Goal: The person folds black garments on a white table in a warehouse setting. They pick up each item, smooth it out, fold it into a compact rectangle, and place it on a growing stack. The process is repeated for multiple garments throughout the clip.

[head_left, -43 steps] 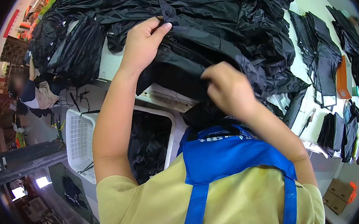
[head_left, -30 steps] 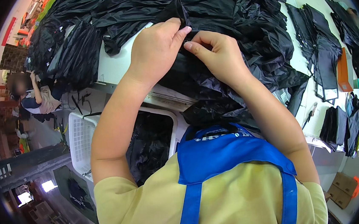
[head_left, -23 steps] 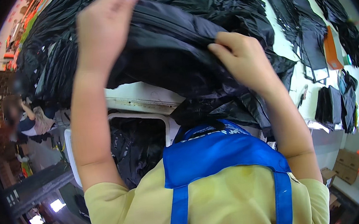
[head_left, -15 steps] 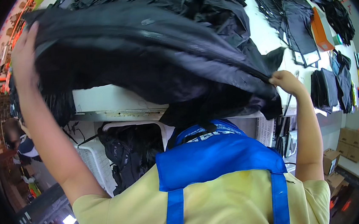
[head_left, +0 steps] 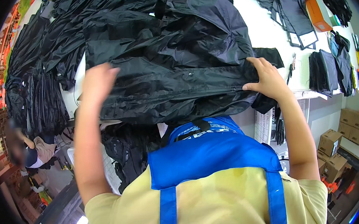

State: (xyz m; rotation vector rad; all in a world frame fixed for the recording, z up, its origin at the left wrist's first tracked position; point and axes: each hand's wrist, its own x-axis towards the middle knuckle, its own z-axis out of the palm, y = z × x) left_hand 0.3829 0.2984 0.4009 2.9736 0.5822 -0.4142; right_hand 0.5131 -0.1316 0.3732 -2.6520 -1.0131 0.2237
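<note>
A black, shiny rain jacket (head_left: 176,80) lies spread on the white table, wrinkled. A long flap with a round snap runs across it from left to right. Over its left end is my left hand (head_left: 99,82), smeared by motion; whether its fingers hold any cloth cannot be made out. My right hand (head_left: 268,78) rests at the right end of the flap, thumb and fingers apart, touching the fabric without gripping it. The jacket's near edge hangs over the table's front.
More black garments (head_left: 36,82) pile up at the left and back. On the right are dark folded pieces (head_left: 323,74), an orange box (head_left: 316,10) and scissors (head_left: 291,66). Under the table stands a white basket (head_left: 110,169) with black cloth. Another person (head_left: 33,146) is at far left.
The jacket, held up and stretched between both hands before, has come down flat on the table. My left hand moved right and down; my right hand let go of its edge and opened.
</note>
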